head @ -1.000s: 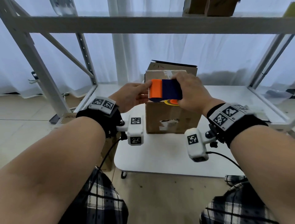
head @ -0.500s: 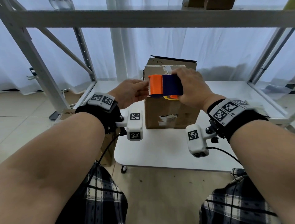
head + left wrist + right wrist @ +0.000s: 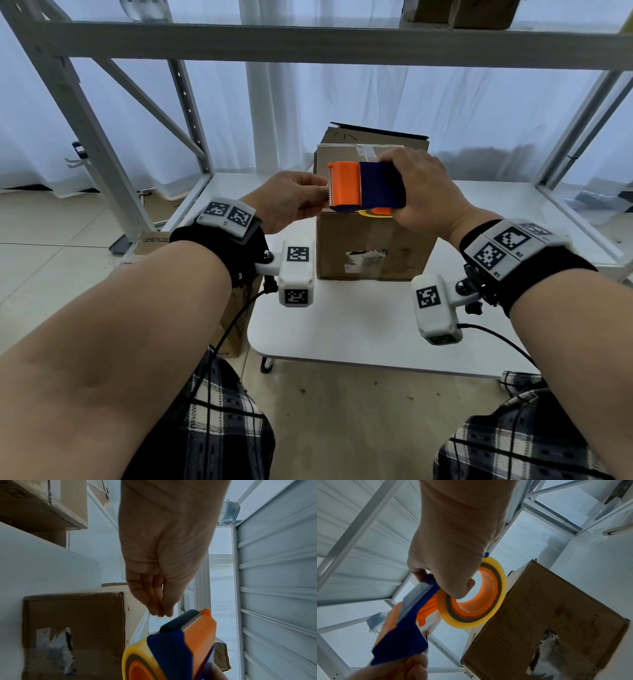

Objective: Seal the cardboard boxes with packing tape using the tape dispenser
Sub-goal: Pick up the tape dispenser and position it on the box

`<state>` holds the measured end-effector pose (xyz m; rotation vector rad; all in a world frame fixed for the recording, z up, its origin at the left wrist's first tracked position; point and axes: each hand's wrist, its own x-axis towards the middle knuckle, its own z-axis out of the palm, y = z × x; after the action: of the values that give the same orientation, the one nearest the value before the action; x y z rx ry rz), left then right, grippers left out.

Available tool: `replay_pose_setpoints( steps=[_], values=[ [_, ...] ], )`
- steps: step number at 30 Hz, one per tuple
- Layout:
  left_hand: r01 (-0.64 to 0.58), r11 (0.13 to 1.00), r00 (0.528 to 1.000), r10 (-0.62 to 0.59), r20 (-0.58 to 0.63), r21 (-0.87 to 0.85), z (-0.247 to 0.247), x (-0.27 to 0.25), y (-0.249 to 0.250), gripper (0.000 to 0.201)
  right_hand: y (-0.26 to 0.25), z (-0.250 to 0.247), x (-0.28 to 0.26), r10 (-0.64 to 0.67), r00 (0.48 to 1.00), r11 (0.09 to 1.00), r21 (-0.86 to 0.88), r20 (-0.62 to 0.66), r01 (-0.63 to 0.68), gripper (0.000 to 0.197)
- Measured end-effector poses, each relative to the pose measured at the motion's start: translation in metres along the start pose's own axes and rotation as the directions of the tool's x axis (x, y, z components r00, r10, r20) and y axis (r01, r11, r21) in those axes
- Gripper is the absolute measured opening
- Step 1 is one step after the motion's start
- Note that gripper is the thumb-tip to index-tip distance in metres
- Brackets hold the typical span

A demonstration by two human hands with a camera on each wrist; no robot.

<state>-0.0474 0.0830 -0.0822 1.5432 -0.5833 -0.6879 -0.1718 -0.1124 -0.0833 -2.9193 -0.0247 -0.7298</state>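
My right hand (image 3: 421,192) grips the orange and navy tape dispenser (image 3: 366,186) in the air, just in front of the top of a brown cardboard box (image 3: 373,243) on the white table (image 3: 342,325). In the right wrist view my thumb reaches into the core of the yellow tape roll (image 3: 476,595). The fingertips of my left hand (image 3: 320,198) are pinched together at the dispenser's toothed orange edge, where the tape end comes out. The clear tape itself is hard to make out. The left wrist view shows those pinched fingertips (image 3: 161,611) right beside the black roller of the dispenser (image 3: 180,642).
A second box (image 3: 376,133) stands right behind the first. Grey metal shelf uprights (image 3: 102,164) flank the table, with a crossbeam overhead and more cartons (image 3: 479,13) on top. Another carton (image 3: 236,325) sits on the floor by the table's left edge.
My left fingers have shifted from resting on the orange front of the dispenser to a pinch at its toothed edge. The right hand still holds the dispenser before the box.
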Motion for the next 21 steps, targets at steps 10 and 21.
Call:
replay_pose_setpoints(
  steps=[10,21],
  values=[
    [-0.043,0.990,0.994,0.056,-0.094,0.135,0.001,-0.007,0.022,0.007,-0.004,-0.011,0.002,0.025,0.998,1.000,-0.014,0.062,-0.024,0.083],
    [0.007,0.964,0.976,0.052,-0.212,0.266,0.007,-0.010,0.018,0.008,-0.007,-0.008,-0.001,0.032,0.992,0.996,-0.089,0.119,-0.022,0.071]
  ],
)
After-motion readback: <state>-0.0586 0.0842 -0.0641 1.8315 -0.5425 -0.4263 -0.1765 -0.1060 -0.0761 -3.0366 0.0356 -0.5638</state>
